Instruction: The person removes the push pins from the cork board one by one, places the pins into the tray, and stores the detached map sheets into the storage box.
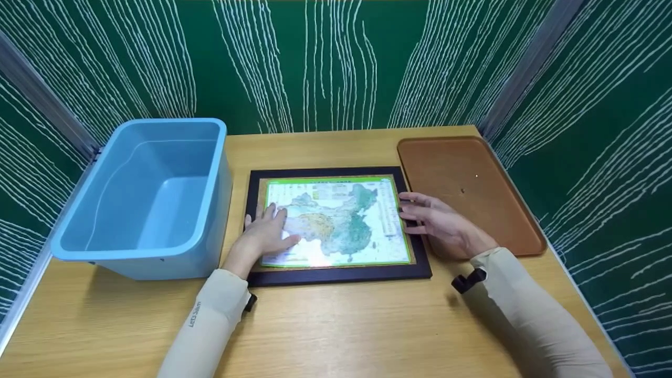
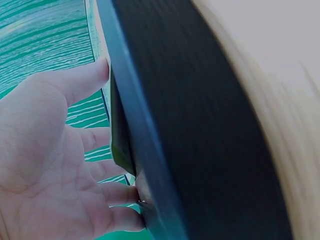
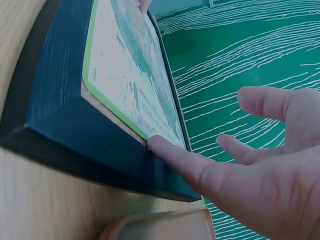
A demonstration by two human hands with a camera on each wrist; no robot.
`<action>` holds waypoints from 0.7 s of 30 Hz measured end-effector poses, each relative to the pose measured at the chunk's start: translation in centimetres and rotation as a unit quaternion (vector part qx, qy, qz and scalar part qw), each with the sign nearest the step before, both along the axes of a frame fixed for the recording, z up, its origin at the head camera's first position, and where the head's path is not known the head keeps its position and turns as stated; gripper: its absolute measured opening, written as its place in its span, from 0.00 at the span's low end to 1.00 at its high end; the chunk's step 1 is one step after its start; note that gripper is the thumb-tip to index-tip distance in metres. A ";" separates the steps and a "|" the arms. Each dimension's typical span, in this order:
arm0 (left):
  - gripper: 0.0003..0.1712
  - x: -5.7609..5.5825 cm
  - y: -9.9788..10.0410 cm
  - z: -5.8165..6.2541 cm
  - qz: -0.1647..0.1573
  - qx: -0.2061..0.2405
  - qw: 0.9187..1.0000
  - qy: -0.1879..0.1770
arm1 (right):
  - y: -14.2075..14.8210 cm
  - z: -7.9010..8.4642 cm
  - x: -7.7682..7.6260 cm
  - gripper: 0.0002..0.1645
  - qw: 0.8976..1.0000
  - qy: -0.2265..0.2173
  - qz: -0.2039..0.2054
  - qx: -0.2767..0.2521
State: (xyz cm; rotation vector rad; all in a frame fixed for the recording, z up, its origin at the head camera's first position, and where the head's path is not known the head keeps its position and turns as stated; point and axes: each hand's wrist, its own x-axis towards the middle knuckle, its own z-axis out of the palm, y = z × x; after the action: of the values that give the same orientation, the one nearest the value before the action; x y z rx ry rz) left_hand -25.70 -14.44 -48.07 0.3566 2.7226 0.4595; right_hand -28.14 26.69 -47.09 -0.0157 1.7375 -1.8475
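Observation:
A black picture frame (image 1: 338, 275) lies flat on the wooden table, with a glossy map (image 1: 352, 231) edged in bright green inside it. A strip of brown backing (image 3: 112, 111) shows between the map and the frame. My left hand (image 1: 268, 233) rests spread on the map's left part, fingers fairly straight, holding nothing. In the left wrist view its fingertips (image 2: 102, 70) come down along the map's edge. My right hand (image 1: 441, 223) is at the frame's right side with fingers extended; in the right wrist view one fingertip (image 3: 157, 142) touches the map's green edge.
A deep blue plastic tub (image 1: 212, 231) stands left of the frame. A brown tray (image 1: 472, 152) lies to the right, close beside the frame and partly under my right hand. Green panels (image 1: 336, 63) with white wavy lines surround the table (image 1: 336, 331) at the back and sides.

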 end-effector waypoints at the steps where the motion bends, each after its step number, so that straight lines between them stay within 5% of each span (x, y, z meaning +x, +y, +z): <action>1: 0.49 0.0 0.0 0.0 0.000 0.000 1.000 0.000 | 0.0 0.0 0.0 0.43 1.000 -0.001 -0.002 0.001; 21: 0.50 0.0 0.0 -0.1 -0.003 -0.003 1.000 0.006 | 0.3 -0.4 -0.1 0.42 0.999 -0.010 -0.022 -0.025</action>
State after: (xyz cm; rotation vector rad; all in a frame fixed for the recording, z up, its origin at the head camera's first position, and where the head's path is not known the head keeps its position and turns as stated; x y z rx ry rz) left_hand -25.70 -14.45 -48.13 0.3673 2.7342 0.4486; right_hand -28.27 27.03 -47.48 0.0229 1.6913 -1.9158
